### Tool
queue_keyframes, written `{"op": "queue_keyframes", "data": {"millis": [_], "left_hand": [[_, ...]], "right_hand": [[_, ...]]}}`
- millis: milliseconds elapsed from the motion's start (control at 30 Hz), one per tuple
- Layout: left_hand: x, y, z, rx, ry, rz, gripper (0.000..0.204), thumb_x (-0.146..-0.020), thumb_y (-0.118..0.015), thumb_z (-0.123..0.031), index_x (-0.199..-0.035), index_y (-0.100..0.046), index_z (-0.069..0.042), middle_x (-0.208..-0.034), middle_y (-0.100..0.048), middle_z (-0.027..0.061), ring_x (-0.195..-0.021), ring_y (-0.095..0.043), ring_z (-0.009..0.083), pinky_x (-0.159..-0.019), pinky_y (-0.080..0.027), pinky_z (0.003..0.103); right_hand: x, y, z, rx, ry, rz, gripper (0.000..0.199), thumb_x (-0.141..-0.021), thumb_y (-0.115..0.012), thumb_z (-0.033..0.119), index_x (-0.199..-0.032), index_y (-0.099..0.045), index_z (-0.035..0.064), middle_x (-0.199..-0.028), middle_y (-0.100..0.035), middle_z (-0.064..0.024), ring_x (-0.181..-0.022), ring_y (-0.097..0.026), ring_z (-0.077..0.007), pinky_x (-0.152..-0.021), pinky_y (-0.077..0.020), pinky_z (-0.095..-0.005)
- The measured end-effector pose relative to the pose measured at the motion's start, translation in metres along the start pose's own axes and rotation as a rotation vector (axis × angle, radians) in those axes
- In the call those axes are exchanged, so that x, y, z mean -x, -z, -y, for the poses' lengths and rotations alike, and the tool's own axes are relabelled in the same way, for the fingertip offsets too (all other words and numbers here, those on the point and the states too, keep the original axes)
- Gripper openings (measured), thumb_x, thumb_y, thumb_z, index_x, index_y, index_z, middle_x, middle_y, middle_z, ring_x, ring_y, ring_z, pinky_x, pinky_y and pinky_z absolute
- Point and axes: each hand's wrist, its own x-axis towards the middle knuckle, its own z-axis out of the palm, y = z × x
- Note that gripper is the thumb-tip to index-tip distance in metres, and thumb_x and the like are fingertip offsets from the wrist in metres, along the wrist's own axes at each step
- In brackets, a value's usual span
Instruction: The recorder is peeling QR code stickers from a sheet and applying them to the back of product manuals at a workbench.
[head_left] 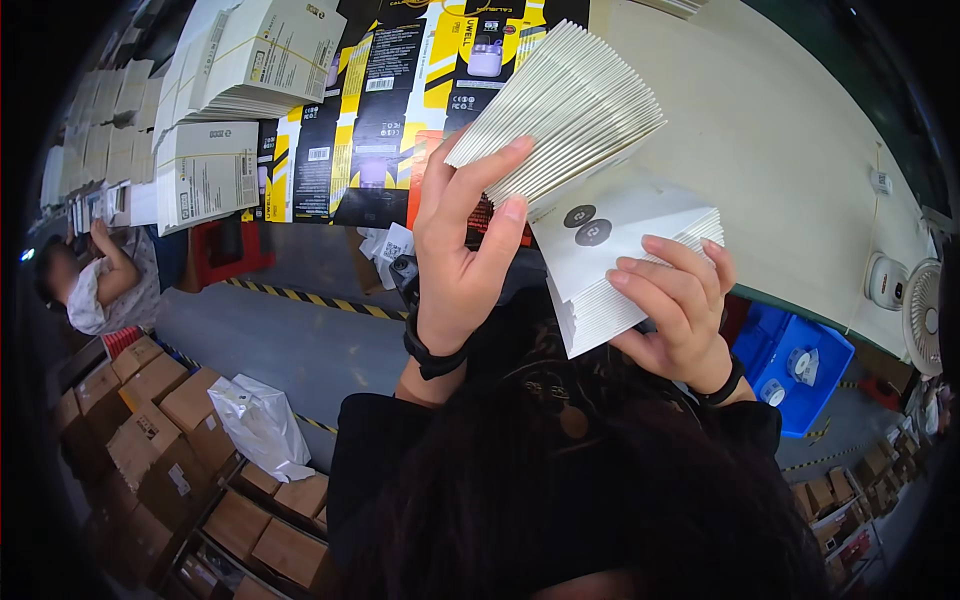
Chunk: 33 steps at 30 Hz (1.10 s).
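Note:
My left hand [465,240] is closed on the near end of a stack of thin white booklets [570,110], which fan out toward the far side of the table with their edges showing. Closed around the right side of a second white booklet stack [630,230] is my right hand [682,305]. Two dark round marks show on the top booklet's face. The two stacks meet or nearly meet between my hands, above the table's near edge; whether they touch is unclear. Dark bands circle both my wrists.
Banded stacks of white booklets [265,60] stand at the far left on black and yellow printed sheets [380,120]. The pale tabletop [770,150] extends right, to a small fan [922,315]. A blue bin [815,350] sits below. Cardboard boxes [150,440] and another person [105,285] are at left.

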Motion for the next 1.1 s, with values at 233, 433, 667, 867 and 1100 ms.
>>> {"op": "queue_keyframes", "data": {"millis": [233,433,667,867,1100], "left_hand": [[-0.004,0.003,0.005,-0.349,-0.197,0.004,0.039,-0.073,-0.065,-0.007,-0.112,-0.057,-0.005,-0.113,-0.048,0.016,-0.084,-0.055,0.0196,-0.071,-0.047,0.029],[-0.011,0.004,0.013,-0.429,-0.326,-0.015,0.057,-0.065,-0.073,-0.008,-0.118,-0.052,-0.005,-0.105,-0.053,0.0138,-0.077,-0.059,0.021,-0.066,-0.049,0.027],[-0.008,-0.009,0.006,0.129,0.112,-0.115,0.06,-0.064,-0.072,-0.004,-0.118,-0.047,-0.003,-0.101,-0.058,0.0131,-0.086,-0.062,0.0241,-0.07,-0.05,0.028],[-0.022,0.013,0.009,-0.069,-0.232,0.045,0.048,-0.064,-0.068,0.005,-0.106,-0.047,-0.004,-0.104,-0.059,0.0139,-0.098,-0.057,0.0268,-0.083,-0.047,0.033],[-0.039,0.075,0.023,-0.345,-0.658,0.141,0.049,-0.061,-0.067,0.011,-0.101,-0.045,-0.006,-0.106,-0.058,0.015,-0.103,-0.055,0.0327,-0.088,-0.043,0.039]], "right_hand": [[-0.027,0.023,0.002,-0.027,0.011,0.235,0.038,-0.067,-0.062,0.022,-0.102,-0.058,0.0086,-0.096,-0.055,-0.0034,-0.095,-0.053,-0.02,-0.096,-0.0295,-0.0418],[-0.049,0.012,-0.003,0.089,0.062,0.337,0.044,-0.055,-0.069,0.013,-0.095,-0.054,0.0063,-0.095,-0.053,-0.0056,-0.094,-0.052,-0.0238,-0.092,-0.0361,-0.0425],[-0.055,0.011,-0.006,0.106,0.133,0.394,0.037,-0.056,-0.064,0.006,-0.091,-0.052,0.0051,-0.091,-0.053,-0.0075,-0.088,-0.052,-0.0242,-0.086,-0.04,-0.035],[-0.046,0.015,-0.006,0.095,0.111,0.422,0.03,-0.061,-0.056,0.002,-0.091,-0.052,0.004,-0.091,-0.053,-0.008,-0.087,-0.052,-0.0239,-0.081,-0.0411,-0.0335],[-0.034,0.015,-0.003,0.081,0.11,0.366,0.029,-0.062,-0.054,0.001,-0.091,-0.053,0.0034,-0.093,-0.055,-0.0082,-0.088,-0.053,-0.0239,-0.081,-0.0408,-0.0334]]}}
